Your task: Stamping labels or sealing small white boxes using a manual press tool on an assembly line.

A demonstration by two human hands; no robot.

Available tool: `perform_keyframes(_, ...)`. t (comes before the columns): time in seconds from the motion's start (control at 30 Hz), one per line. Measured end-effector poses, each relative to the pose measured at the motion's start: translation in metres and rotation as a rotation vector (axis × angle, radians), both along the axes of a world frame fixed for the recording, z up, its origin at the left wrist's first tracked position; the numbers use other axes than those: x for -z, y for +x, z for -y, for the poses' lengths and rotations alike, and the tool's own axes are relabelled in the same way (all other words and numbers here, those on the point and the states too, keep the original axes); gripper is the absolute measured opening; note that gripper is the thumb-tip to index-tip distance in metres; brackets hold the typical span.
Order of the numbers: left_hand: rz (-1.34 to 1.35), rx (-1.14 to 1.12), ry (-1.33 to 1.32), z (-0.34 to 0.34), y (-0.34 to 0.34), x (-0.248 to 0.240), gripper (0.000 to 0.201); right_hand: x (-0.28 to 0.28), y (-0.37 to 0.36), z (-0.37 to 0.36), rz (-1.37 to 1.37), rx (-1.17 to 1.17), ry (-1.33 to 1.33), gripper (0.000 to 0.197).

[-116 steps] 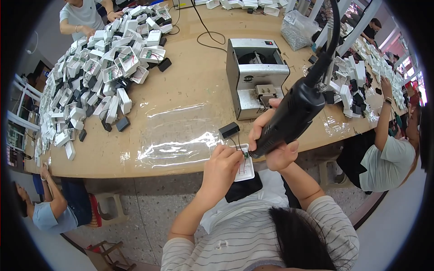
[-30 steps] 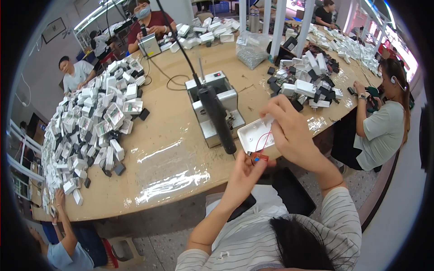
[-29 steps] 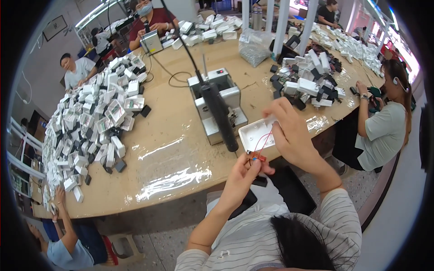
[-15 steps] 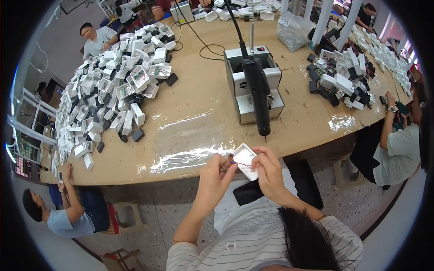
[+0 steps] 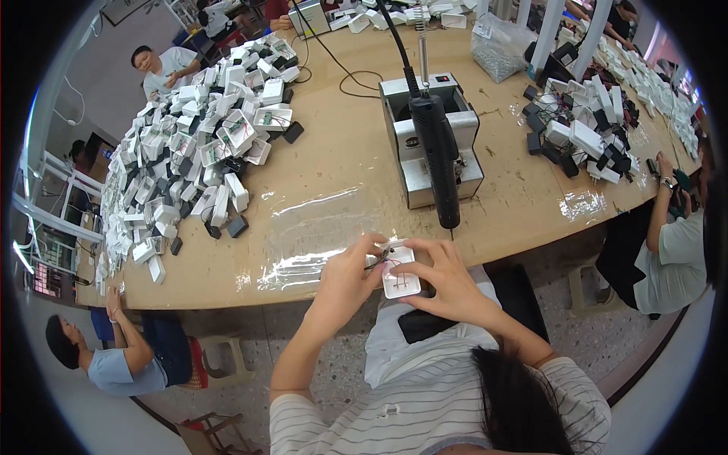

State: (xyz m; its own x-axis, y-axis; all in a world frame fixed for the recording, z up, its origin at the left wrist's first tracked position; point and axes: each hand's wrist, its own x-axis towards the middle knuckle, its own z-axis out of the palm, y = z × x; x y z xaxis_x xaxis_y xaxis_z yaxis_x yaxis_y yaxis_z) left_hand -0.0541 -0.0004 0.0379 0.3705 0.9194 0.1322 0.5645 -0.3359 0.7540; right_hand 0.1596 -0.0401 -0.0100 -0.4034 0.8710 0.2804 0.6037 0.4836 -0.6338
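Observation:
Between my hands, just over the near table edge, is a small open white plastic case (image 5: 403,285), its hollow side up. Thin red and dark wires (image 5: 394,262) run inside it. My left hand (image 5: 347,279) pinches the case's upper left corner, where dark wires or a small dark part show by the fingertips. My right hand (image 5: 442,282) grips its right side, with a finger reaching over the inside. Beyond my hands a black electric screwdriver (image 5: 437,155) hangs tip down before a silver screw feeder (image 5: 418,196).
A large heap of white cases and black boxes (image 5: 201,155) covers the left of the table (image 5: 334,171). A smaller pile (image 5: 580,129) lies at right, near a clear bag of small parts (image 5: 498,49). A black phone (image 5: 425,324) rests on my lap. People sit at both sides.
The case has turned more upright and shifted slightly left, its wired inside now facing up. My right hand's fingers have spread along its side. The whole view has shifted slightly.

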Motion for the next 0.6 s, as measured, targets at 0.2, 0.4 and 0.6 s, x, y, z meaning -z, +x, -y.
perform_keyframes(0.2, -0.013, 0.217, 0.064, -0.008, -0.004, 0.008, 0.017, 0.001, 0.003, -0.013, -0.127, -0.052, -0.171, 0.051)
perform_keyframes(0.4, -0.253, 0.203, 0.224, -0.009, 0.012, 0.007, 0.019, 0.007, 0.004, -0.013, -0.248, -0.034, -0.210, 0.064)
perform_keyframes(0.6, -0.287, 0.178, 0.263, -0.013, 0.024, 0.008, 0.020, 0.005, -0.001, 0.000, -0.361, 0.051, -0.221, 0.081)
